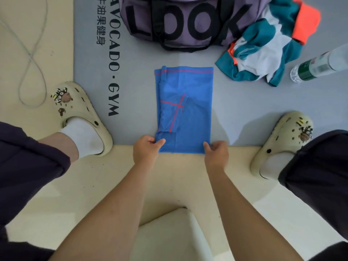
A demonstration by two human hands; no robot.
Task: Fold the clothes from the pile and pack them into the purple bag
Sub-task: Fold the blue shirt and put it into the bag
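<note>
Blue garment point(185, 110): folded into a long rectangle with red trim lines; lies flat on the grey mat point(131, 59), near edge overlapping the beige floor point(169, 176)
Left hand point(146, 149): thumb and fingers pinch the near left corner of the blue garment
Right hand point(216, 150): fingers curled, pinching the near right corner
Purple bag point(184, 19): at the far end of the mat, beyond the garment; black letters "LOOK" on its side
Clothes pile point(263, 48): teal, white and orange fabric, crumpled; just right of the bag, touching it
Plastic bottle point(318, 66): lying on the mat, right of the pile
</note>
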